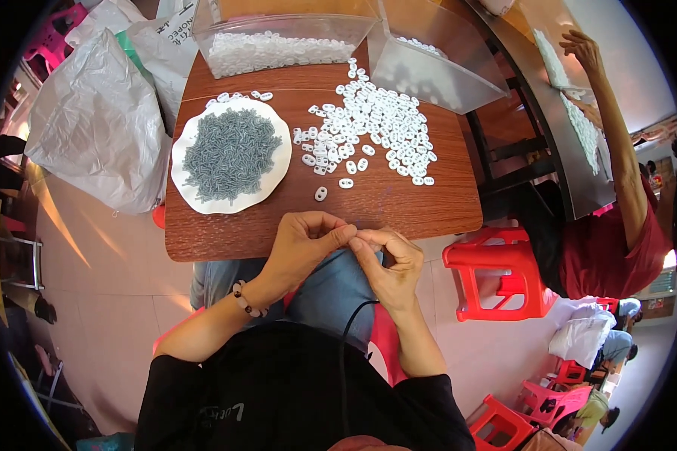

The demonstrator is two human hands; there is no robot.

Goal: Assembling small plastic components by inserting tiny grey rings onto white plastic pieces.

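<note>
My left hand [309, 242] and my right hand [387, 263] meet at the table's front edge, thumbs and fingertips pinched together. Whatever they pinch is too small and too covered by the fingers to make out. Beyond them, many small white oval pieces with two dark holes [361, 120] lie spread over the brown table [316, 214]. One loose white piece [321, 194] lies nearest my hands. To the left stands a white scalloped plate [203, 204], heaped with small grey-blue rod-like pieces [232, 154].
A clear bin of white pieces [278, 56] stands at the table's back, beside a tilted clear bin [436, 75]. White sacks [101, 128] slump on the left. A red stool [500, 270] stands right, near a person in a red top [605, 255] at another table.
</note>
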